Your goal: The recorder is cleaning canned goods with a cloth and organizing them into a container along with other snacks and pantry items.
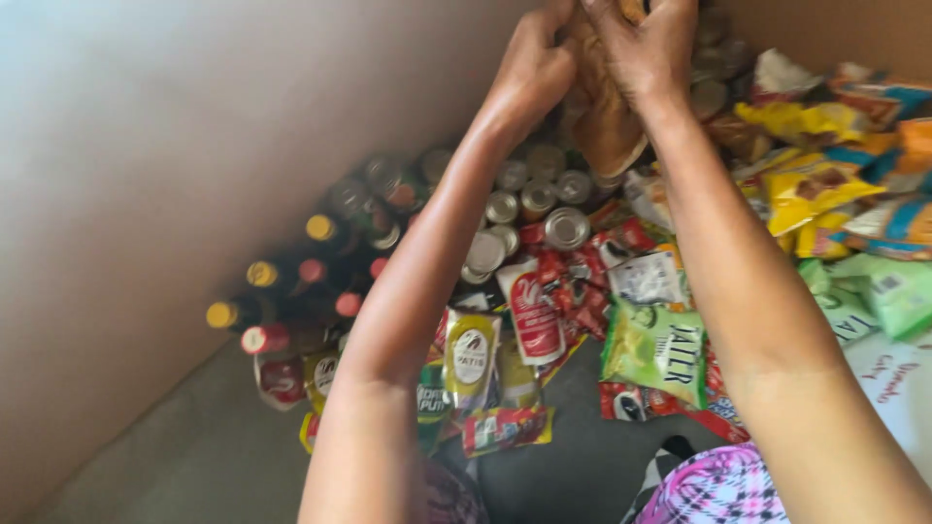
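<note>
Hands are gripping together: the left hand (534, 63) and right hand (646, 49) are each keeping a closed grip on a crumpled tan paper bag (607, 121), holding it above round silver tin cans (529, 209) crowding the grey floor (573, 466) near its far edge.

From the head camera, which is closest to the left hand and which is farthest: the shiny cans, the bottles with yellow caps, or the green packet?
Measured from the left hand:
1. Shiny cans, just below the hand, in the middle of the pile.
2. Bottles with yellow caps, farther down on the left by the wall.
3. Green packet, lowest of the three, between the two forearms.
</note>
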